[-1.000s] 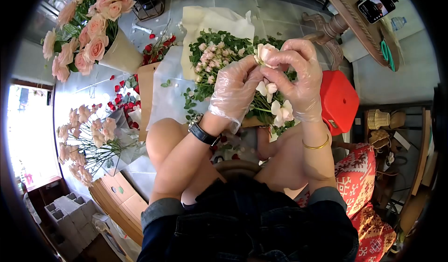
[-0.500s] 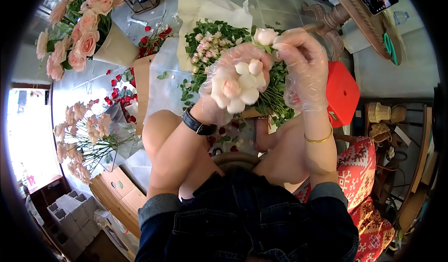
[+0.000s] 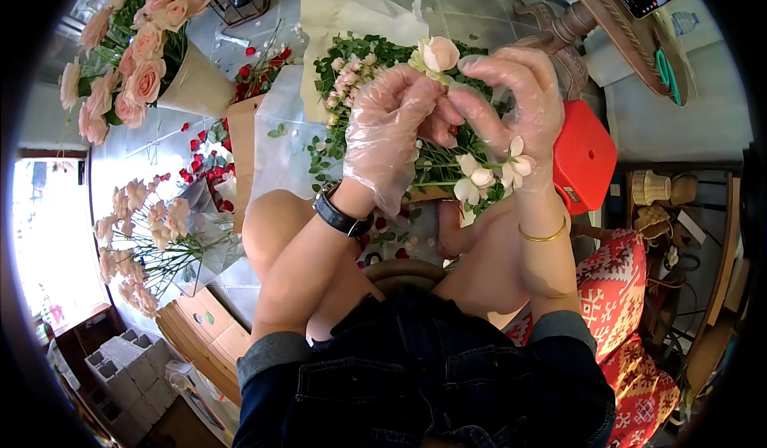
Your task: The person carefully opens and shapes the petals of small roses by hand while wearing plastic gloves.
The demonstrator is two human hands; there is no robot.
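In a clear plastic glove, my left hand (image 3: 391, 120) is closed around the stem of a pale pink rose (image 3: 438, 54), whose bloom stands above the fingers. My right hand (image 3: 515, 101), gloved too, is beside that rose with thumb and index finger apart, and nothing shows between them. Two small white blooms (image 3: 474, 178) (image 3: 518, 164) hang on stems below, in front of my right wrist. Under the hands lies a leafy bunch of small pink roses (image 3: 345, 77), partly hidden by my left hand.
A white bucket (image 3: 200, 81) of pink roses stands at upper left, with more pale roses (image 3: 128, 240) below it. Red petals (image 3: 216, 168) litter the floor. A red stool (image 3: 587, 156) and a wooden table (image 3: 615, 33) with green scissors (image 3: 665, 73) are at right.
My left hand has turned, swinging the white blooms from over it to the lower right. The held rose has shifted slightly left, and my right thumb and index finger have spread.
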